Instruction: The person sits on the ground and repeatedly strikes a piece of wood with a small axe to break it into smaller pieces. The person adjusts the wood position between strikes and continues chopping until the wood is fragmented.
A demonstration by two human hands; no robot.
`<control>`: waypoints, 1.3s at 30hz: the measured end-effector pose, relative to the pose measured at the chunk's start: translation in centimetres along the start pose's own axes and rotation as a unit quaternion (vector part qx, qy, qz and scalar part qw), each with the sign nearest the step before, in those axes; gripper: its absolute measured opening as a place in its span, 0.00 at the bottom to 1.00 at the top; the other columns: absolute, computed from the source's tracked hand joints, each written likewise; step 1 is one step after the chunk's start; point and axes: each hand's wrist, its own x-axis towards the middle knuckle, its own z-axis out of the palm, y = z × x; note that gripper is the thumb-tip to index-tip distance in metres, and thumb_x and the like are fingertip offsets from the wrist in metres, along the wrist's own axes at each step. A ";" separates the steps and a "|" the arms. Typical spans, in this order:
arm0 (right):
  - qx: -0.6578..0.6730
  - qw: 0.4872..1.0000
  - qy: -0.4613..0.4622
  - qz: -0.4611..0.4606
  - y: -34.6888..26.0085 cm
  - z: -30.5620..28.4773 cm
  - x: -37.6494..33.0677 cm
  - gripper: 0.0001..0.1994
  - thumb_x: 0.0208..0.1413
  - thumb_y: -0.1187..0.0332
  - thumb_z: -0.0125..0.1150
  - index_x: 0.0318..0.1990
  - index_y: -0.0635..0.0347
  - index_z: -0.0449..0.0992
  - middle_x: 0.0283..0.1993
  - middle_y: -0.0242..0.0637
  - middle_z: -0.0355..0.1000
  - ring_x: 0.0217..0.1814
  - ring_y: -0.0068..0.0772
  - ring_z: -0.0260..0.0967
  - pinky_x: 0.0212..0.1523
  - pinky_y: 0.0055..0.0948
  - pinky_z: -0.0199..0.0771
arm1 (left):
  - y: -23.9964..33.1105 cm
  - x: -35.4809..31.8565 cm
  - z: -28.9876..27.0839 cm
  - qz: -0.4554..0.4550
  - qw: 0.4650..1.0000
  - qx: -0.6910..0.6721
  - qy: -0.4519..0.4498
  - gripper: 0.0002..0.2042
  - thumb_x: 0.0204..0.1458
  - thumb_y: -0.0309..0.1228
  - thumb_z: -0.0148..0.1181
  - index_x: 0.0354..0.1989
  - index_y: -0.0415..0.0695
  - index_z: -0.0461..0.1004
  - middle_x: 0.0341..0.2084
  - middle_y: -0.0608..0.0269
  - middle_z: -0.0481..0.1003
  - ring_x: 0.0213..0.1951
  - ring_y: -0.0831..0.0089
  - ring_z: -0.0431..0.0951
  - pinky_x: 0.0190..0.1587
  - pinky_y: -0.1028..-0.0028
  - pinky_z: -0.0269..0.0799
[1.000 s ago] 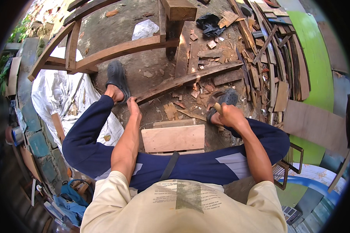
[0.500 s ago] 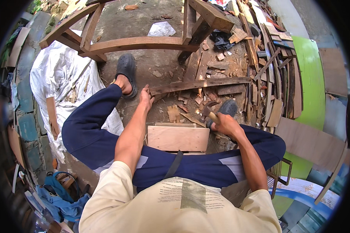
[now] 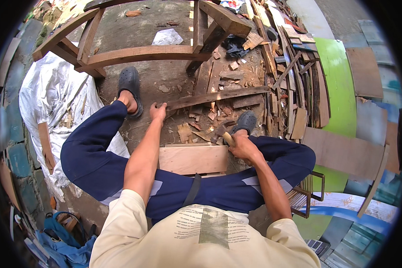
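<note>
My left hand point(image 3: 157, 111) is closed on the near-left end of a long, weathered wooden plank point(image 3: 216, 96). That plank slants away to the right, low over the littered ground, and its far end reaches the scrap pile. In my right hand point(image 3: 244, 146) is a claw hammer point(image 3: 228, 138), gripped by its wooden handle, with the dark head pointing up and left. The hammer is apart from the plank. Between my legs stands a low, pale wooden box-like piece point(image 3: 193, 160), its flat top facing up.
A wooden frame point(image 3: 143, 52) stands ahead. White sacking point(image 3: 62, 96) lies at the left beside a block wall point(image 3: 20, 158). Stacked scrap wood point(image 3: 306, 85) and a green panel point(image 3: 339, 89) line the right. Wood chips point(image 3: 185, 132) litter the ground; a blue bag point(image 3: 67, 241) lies lower left.
The whole scene has shifted left in view as the head turned slightly right. My left hand still grips the plank, and my right still holds the hammer.
</note>
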 end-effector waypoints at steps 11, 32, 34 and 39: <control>0.034 0.980 -0.130 0.149 5.1 4.4 3.7 0.14 0.44 0.73 0.66 0.40 0.69 0.79 0.41 0.53 0.78 0.46 0.47 0.78 0.42 0.41 0.77 | 4.6 -6.1 2.8 0.321 0.788 0.525 -0.033 0.38 0.45 0.45 0.72 0.65 0.49 0.63 0.59 0.53 0.68 0.66 0.57 0.62 0.68 0.47 0.50; 0.050 0.985 -0.135 0.091 5.9 6.4 7.6 0.15 0.43 0.74 0.59 0.40 0.64 0.84 0.47 0.52 0.79 0.54 0.48 0.77 0.49 0.45 0.78 | 2.4 -4.4 1.0 0.391 0.760 0.518 -0.037 0.34 0.54 0.51 0.60 0.62 0.39 0.64 0.55 0.45 0.71 0.60 0.52 0.69 0.63 0.58 0.61; 0.044 0.985 -0.140 0.089 6.4 7.4 8.3 0.15 0.42 0.74 0.60 0.40 0.63 0.84 0.47 0.51 0.79 0.53 0.48 0.77 0.48 0.45 0.79 | 2.6 -6.0 2.4 0.412 0.743 0.526 -0.041 0.41 0.48 0.53 0.66 0.66 0.39 0.60 0.62 0.50 0.64 0.66 0.55 0.61 0.66 0.56 0.54; 0.029 0.976 -0.175 0.127 6.8 6.7 8.0 0.14 0.44 0.73 0.60 0.40 0.63 0.83 0.47 0.49 0.79 0.53 0.47 0.77 0.48 0.45 0.78 | 4.8 -7.5 6.1 0.395 0.719 0.570 -0.047 0.48 0.40 0.55 0.72 0.66 0.41 0.58 0.60 0.52 0.65 0.62 0.56 0.64 0.63 0.55 0.58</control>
